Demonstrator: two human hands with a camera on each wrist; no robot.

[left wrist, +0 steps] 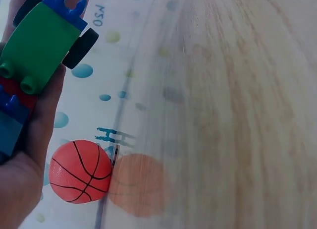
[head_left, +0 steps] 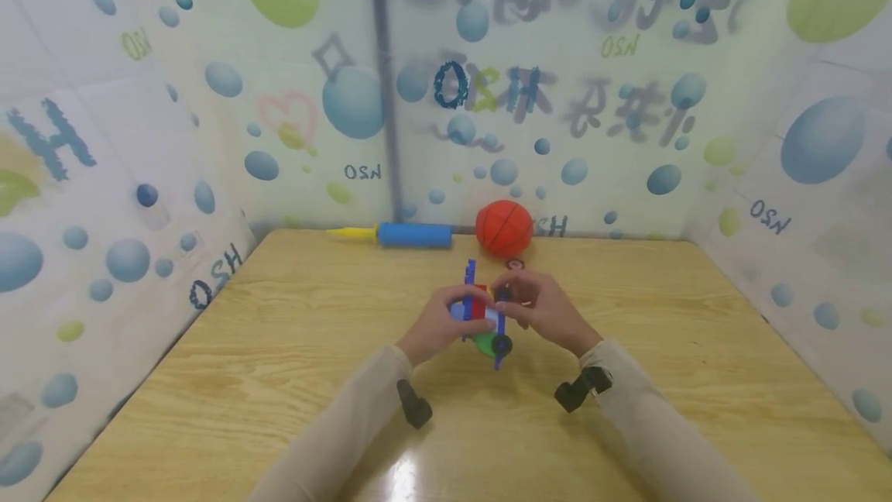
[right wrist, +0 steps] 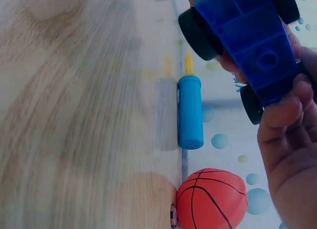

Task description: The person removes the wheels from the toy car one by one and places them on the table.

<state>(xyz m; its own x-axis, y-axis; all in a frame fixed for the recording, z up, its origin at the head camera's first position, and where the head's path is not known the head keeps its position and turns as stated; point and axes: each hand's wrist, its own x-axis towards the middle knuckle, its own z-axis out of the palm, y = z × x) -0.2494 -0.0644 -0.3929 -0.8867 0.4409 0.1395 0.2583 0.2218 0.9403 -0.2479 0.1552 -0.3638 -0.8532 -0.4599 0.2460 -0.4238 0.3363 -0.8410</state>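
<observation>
A toy vehicle of plastic building blocks is held between the two hands above the middle of the table. My left hand [head_left: 440, 325] grips its block body, with the thumb on the near side and fingers over the top. In the left wrist view, a green block [left wrist: 42, 45] with a blue hooked end and black wheels [left wrist: 80, 48] shows, above red and dark blue blocks. My right hand [head_left: 550, 312] pinches the end of the blue chassis [right wrist: 267, 53] beside a wheel. In the right wrist view the chassis underside faces the camera. Parts of the vehicle are hidden behind fingers.
A red basketball [head_left: 505, 228] sits at the table's back edge, with a small round disc [head_left: 516, 263] in front of it. Left of the ball lies a blue hand pump [head_left: 415, 235] with a yellow nozzle. Patterned walls enclose the wooden table [head_left: 279, 378] on three sides.
</observation>
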